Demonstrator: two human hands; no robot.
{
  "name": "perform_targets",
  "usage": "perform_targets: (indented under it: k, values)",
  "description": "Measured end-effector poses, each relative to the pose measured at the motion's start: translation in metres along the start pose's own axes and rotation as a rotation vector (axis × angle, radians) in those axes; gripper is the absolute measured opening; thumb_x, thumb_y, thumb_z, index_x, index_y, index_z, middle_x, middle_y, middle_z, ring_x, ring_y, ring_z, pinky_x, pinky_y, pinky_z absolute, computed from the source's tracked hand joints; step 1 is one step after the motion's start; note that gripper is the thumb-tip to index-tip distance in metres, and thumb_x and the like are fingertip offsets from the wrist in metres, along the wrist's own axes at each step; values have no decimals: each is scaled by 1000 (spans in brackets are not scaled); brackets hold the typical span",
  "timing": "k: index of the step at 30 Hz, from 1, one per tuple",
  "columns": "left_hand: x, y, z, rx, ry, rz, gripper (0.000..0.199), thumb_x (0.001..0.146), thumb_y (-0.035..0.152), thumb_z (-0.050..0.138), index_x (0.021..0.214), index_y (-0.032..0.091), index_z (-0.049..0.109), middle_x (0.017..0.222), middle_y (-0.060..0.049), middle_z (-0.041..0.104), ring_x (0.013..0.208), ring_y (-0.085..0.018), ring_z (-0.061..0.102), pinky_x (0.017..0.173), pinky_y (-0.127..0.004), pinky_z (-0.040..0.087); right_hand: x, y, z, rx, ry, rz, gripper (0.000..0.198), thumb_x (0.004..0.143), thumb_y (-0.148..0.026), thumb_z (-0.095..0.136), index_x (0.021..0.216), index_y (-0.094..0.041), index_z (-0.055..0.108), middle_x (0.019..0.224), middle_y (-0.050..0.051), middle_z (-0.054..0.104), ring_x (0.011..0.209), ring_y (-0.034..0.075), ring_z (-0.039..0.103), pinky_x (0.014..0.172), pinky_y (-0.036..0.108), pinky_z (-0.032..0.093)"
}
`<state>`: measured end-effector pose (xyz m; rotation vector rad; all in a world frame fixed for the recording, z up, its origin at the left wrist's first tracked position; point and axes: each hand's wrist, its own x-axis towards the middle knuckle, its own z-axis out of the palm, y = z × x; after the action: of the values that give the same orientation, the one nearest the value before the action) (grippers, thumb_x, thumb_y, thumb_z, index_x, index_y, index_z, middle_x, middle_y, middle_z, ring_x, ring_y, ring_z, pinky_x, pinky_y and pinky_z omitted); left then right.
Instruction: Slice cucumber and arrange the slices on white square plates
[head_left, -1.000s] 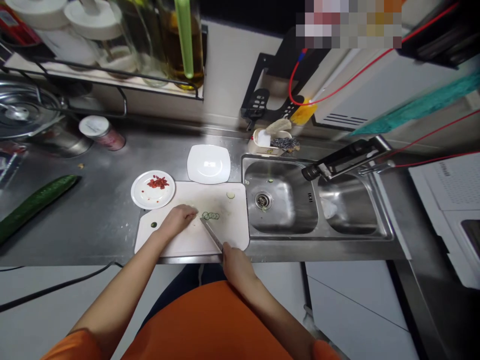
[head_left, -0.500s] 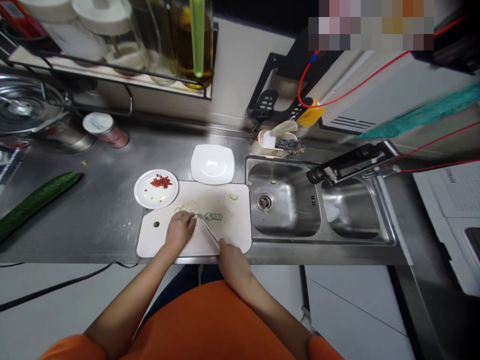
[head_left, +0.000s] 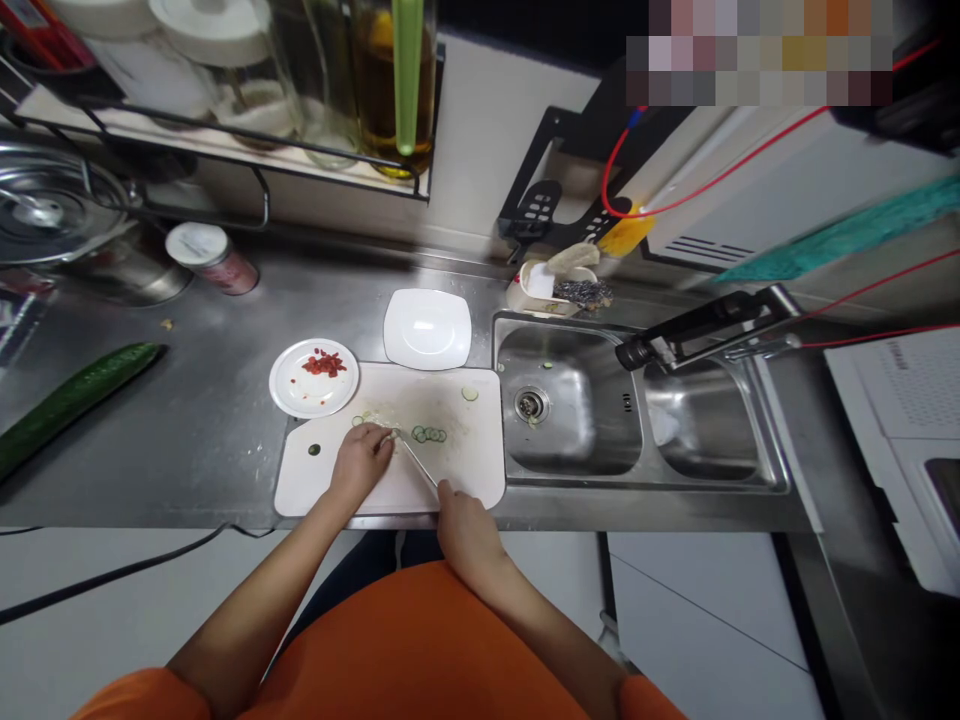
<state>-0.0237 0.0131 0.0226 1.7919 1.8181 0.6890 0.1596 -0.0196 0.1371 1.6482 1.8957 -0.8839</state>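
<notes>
My right hand (head_left: 469, 522) is closed round the handle of a kitchen knife (head_left: 420, 462), its blade slanting up and left over the white cutting board (head_left: 330, 490). My left hand (head_left: 361, 462) is closed, its fingertips pinching a small pale piece of food (head_left: 393, 435) at the blade's tip; its exact kind is too small to make out. Right of the blade lies a row of thin cucumber slices (head_left: 430, 434). Pale bits lie beyond my left fingers. A single slice (head_left: 469, 394) is near the board's upper right, and a dark green cucumber end (head_left: 314, 450) on its left.
Behind the board stand a plate with chopped red pieces (head_left: 280, 385) and a bare white plate (head_left: 427, 310). A whole cucumber (head_left: 75, 405) lies at far left. To the right is a double steel sink (head_left: 570, 400); a jar rack (head_left: 247, 140) hangs above the counter.
The view has shifted very slightly. Both hands, the knife and the pieces on the board keep nearly the same places.
</notes>
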Motion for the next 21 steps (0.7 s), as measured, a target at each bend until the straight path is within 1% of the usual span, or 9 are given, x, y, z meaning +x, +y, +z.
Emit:
perform_targets:
  k: [6, 12, 15, 21]
  values:
    - [0, -3, 3, 17, 13, 14, 20, 81, 26, 51, 89, 18, 68, 88, -8, 65, 87, -20, 57, 82, -33, 47, 0, -5, 0, -12, 1, 13, 32, 86, -2, 32, 109, -16, 48, 91, 12, 65, 88, 22, 63, 66, 27, 45]
    - [1, -2, 2, 16, 11, 15, 19, 80, 26, 52, 88, 19, 68, 86, -7, 65, 84, -20, 58, 81, -34, 47, 1, -6, 5, -6, 21, 7, 35, 85, -1, 31, 111, -16, 49, 91, 12, 65, 89, 22, 63, 66, 26, 46]
    - [2, -1, 2, 15, 13, 15, 19, 80, 25, 52, 88, 19, 68, 86, -7, 65, 84, -20, 58, 81, -34, 47, 2, -7, 5, 5, 8, 14, 35, 85, -1, 31, 111, -16, 49, 91, 12, 65, 89, 22, 63, 66, 26, 45]
    - [2, 1, 1, 3, 1, -12, 19, 80, 25, 52, 91, 19, 67, 88, -7, 66, 86, -21, 58, 82, -35, 47, 2, -12, 4, 55, 11, 19, 36, 84, -1, 30, 111, -16, 50, 92, 12, 65, 95, 23, 61, 72, 28, 44]
